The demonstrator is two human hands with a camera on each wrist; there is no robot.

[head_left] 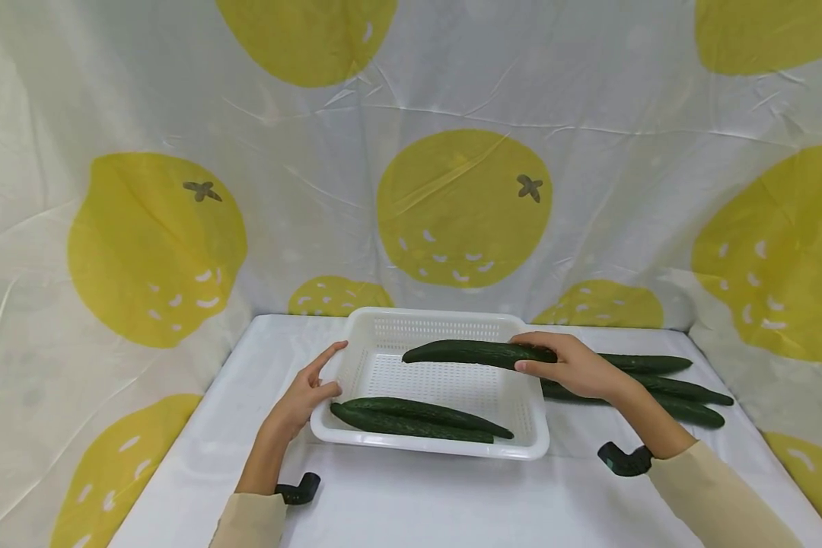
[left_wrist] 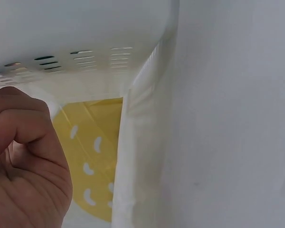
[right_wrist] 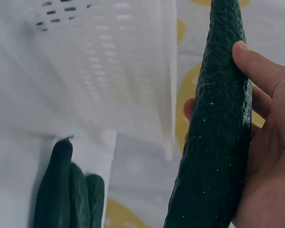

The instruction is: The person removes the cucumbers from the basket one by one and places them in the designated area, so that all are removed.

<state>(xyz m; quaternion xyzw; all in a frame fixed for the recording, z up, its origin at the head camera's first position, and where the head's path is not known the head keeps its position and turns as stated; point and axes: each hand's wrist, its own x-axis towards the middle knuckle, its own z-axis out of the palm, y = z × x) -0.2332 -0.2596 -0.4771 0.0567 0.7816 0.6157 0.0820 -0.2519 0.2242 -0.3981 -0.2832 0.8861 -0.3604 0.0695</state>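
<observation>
My right hand (head_left: 575,369) is wrapped round one end of the held cucumber (head_left: 469,352), thumb on one side, fingers on the other; its free end reaches over the white basket (head_left: 425,447). My left hand (head_left: 304,396) sets a spread thumb and forefinger at the basket's left rim; whether it grips I can't tell. I'd hold the rim steady, lower the cucumber fairly level, and lay it alongside the two cucumbers (head_left: 411,426) by the near wall. More cucumbers (head_left: 685,390) lie on the counter (head_left: 397,495) to the right.
</observation>
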